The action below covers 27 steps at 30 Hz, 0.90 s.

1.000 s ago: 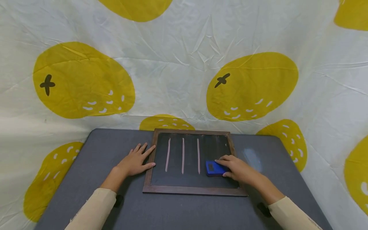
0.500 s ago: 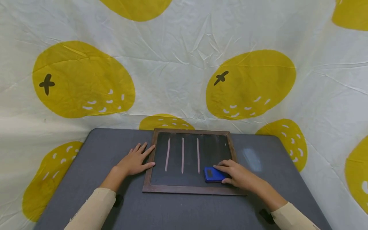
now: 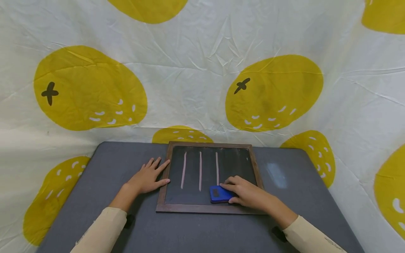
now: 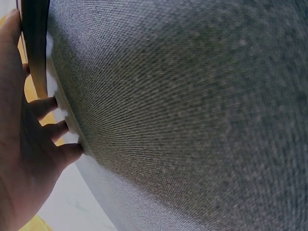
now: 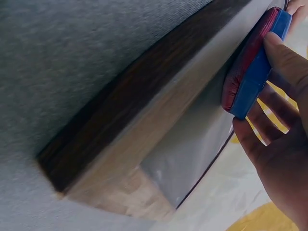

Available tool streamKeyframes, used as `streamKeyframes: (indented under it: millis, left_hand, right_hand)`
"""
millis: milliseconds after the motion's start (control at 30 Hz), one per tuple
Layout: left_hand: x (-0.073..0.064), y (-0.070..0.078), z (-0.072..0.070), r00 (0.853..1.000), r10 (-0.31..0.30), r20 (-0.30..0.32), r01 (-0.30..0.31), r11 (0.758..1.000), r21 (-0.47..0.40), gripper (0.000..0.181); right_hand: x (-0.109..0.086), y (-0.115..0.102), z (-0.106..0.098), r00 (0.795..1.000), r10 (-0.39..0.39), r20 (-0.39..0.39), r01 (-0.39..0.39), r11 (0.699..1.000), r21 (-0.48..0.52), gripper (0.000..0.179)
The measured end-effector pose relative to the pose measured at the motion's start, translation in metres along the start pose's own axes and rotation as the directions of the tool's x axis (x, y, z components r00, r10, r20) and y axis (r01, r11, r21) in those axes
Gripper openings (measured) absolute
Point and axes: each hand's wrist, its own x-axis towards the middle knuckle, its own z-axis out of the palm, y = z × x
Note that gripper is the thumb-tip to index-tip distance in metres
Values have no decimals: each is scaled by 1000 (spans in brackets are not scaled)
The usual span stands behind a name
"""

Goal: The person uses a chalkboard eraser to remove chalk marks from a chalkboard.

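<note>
A small blackboard (image 3: 190, 196) in a brown wooden frame lies on the grey table. Three pale pink chalk lines run up it, side by side. My right hand (image 3: 248, 193) grips a blue chalkboard eraser (image 3: 218, 195) over the foot of the rightmost line, covering that end. In the right wrist view, thumb and fingers pinch the sides of the eraser (image 5: 257, 67), and its reddish felt underside faces the board. With fingers spread, my left hand (image 3: 148, 179) rests on the table, thumb and forefinger touching the left side of the frame (image 4: 36, 48).
The grey table (image 3: 190, 233) reaches past the board on all sides. A whitish chalk smudge (image 3: 276, 175) marks it right of the board. Behind stands a white cloth (image 3: 186, 77) printed with yellow fruit shapes.
My right hand has slid the eraser toward the near edge and then left, from beside the rightmost line onto its lower end. The left hand stays where it was.
</note>
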Motion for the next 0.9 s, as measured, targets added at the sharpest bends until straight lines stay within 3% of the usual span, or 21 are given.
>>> streamKeyframes:
  millis: [233,567,900]
  left_hand:
    - [-1,0,-1,1000,-10,13,10,1000,-11,85]
    - [1,1,-2,1000,-13,23,14,1000,-24,85]
    - [0,-2,0,1000,-11,24,12,1000,-21,85]
  right_hand:
    - [11,0,-3,998,40,58,-41,999,23,61]
    - [32,18,-3,998,54,34,-54,998,-18,58]
    - [69,45,-13,981,178,76,-177,984,-17,58]
